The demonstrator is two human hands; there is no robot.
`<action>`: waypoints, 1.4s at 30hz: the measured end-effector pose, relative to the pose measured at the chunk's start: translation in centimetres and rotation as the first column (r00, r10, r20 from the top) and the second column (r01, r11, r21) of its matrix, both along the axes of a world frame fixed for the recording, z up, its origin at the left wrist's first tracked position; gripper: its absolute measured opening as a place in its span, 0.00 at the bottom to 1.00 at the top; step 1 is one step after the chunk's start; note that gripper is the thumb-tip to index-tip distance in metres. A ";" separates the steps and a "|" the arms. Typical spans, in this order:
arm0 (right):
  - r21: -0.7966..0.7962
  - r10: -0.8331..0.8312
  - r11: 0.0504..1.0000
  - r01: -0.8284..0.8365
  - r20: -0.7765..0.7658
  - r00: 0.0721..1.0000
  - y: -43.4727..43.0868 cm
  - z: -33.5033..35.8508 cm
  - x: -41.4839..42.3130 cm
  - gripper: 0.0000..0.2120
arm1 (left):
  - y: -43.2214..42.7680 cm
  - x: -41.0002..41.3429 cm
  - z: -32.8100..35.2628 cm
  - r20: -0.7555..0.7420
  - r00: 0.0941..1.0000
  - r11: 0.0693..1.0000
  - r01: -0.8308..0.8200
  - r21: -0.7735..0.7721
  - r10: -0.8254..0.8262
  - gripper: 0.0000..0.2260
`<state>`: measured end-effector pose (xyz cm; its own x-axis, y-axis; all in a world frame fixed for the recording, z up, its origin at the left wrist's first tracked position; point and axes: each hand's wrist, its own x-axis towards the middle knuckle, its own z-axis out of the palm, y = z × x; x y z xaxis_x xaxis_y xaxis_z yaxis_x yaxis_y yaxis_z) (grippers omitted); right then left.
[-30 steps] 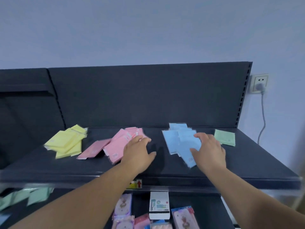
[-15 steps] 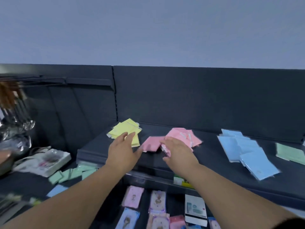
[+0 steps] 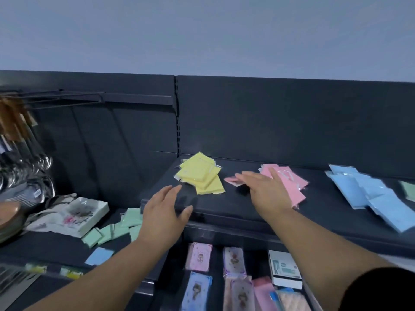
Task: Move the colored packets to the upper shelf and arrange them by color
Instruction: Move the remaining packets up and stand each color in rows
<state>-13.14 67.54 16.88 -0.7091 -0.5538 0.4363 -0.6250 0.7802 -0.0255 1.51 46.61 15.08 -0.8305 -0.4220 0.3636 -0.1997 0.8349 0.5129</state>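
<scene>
On the dark upper shelf [image 3: 224, 212] lie a yellow packet pile [image 3: 201, 173], a pink packet pile [image 3: 289, 179], a blue packet pile [image 3: 370, 194] and a green packet [image 3: 408, 189] at the right edge. My right hand [image 3: 265, 189] is spread flat over the pink pile's left side, fingers near a loose pink packet [image 3: 231, 180]. My left hand [image 3: 166, 212] hovers open at the shelf's front left corner, holding nothing. Several green packets [image 3: 116, 227] and one blue packet [image 3: 100, 255] lie on the lower left shelf.
A white tray [image 3: 83, 214] and hanging metal utensils [image 3: 24, 158] fill the left bay. Below the upper shelf are patterned packaged items [image 3: 199, 257] and a white box [image 3: 284, 269]. The dark back panel [image 3: 269, 120] rises behind the shelf.
The view has swung left. Both hands moved left from the pink and blue piles; my left hand now hangs off the shelf's front left corner, and my right hand lies over the pink pile.
</scene>
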 end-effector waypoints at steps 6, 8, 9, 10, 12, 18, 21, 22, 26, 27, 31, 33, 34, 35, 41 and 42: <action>-0.061 -0.060 0.997 0.049 -0.192 0.980 3.4 -1.3 1.8 0.28 | -0.9 0.8 -0.3 -0.015 0.996 0.996 0.089 0.019 -0.089 0.27; -0.010 -0.121 0.993 0.121 -0.082 0.989 4.2 -1.5 2.6 0.21 | -1.3 0.9 -0.3 -0.015 0.995 0.995 0.103 0.016 -0.102 0.27; 0.013 -0.185 0.983 0.185 0.004 0.983 4.6 -1.7 2.9 0.18 | -1.5 1.0 -0.4 -0.013 0.994 0.994 0.110 0.014 -0.110 0.27; 0.032 -0.247 0.969 0.245 0.101 0.964 4.8 -1.6 3.3 0.16 | -1.7 1.2 -0.5 -0.006 0.993 0.993 0.117 0.015 -0.117 0.27; 0.043 -0.302 0.953 0.300 0.223 0.927 4.8 -1.3 3.9 0.16 | -2.1 1.6 -0.9 0.016 0.992 0.992 0.125 0.024 -0.126 0.27; 0.223 -0.476 0.877 0.426 0.272 0.837 3.5 -0.3 4.5 0.22 | -3.6 3.5 -1.1 0.035 0.994 0.994 0.105 0.034 -0.106 0.26; 0.161 -0.464 0.886 0.436 0.266 0.845 1.3 0.1 5.3 0.24 | -5.0 4.9 -0.9 0.043 0.996 0.996 0.073 0.043 -0.075 0.27; 0.131 -0.445 0.895 0.426 0.260 0.857 0.3 0.1 5.7 0.24 | -5.6 5.4 -0.9 0.042 0.997 0.997 0.060 0.040 -0.061 0.27; 0.074 -0.345 0.938 0.337 0.225 0.911 -4.8 0.6 7.5 0.27 | -8.0 7.3 -0.9 0.036 0.999 0.999 -0.008 0.044 0.007 0.27; 0.065 -0.303 0.953 0.296 0.202 0.931 -6.4 0.8 7.9 0.28 | -8.7 7.9 -0.9 0.038 0.999 0.999 -0.024 0.047 0.022 0.27; 0.039 -0.101 0.995 0.095 0.169 0.980 -13.1 1.8 10.4 0.28 | -11.4 10.9 -0.8 0.041 0.993 0.992 -0.115 0.053 0.113 0.27; 0.032 -0.001 0.999 -0.005 0.183 0.983 -16.2 1.8 11.9 0.28 | -12.9 12.4 -0.7 0.034 0.985 0.984 -0.173 0.038 0.172 0.26; 0.029 0.048 0.998 -0.054 0.187 0.981 -17.6 1.7 12.7 0.28 | -13.6 13.2 -0.8 0.036 0.979 0.979 -0.203 0.027 0.202 0.26; 0.027 0.093 0.995 -0.100 0.196 0.976 -19.0 1.4 13.4 0.28 | -14.4 14.0 -0.8 0.039 0.972 0.973 -0.232 0.017 0.231 0.27; 0.054 0.287 0.947 -0.317 0.306 0.908 -25.9 -1.4 17.3 0.29 | -18.9 18.2 -1.8 0.117 0.912 0.920 -0.388 -0.061 0.393 0.28; 0.055 0.308 0.938 -0.342 0.324 0.895 -26.8 -1.9 17.7 0.29 | -19.6 18.6 -2.1 0.140 0.899 0.910 -0.409 -0.068 0.415 0.29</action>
<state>4.52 40.72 14.93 -0.5701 -0.8074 0.1517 -0.8189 0.5437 -0.1839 20.15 26.99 12.95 -0.6305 -0.7270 0.2719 -0.6006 0.6789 0.4224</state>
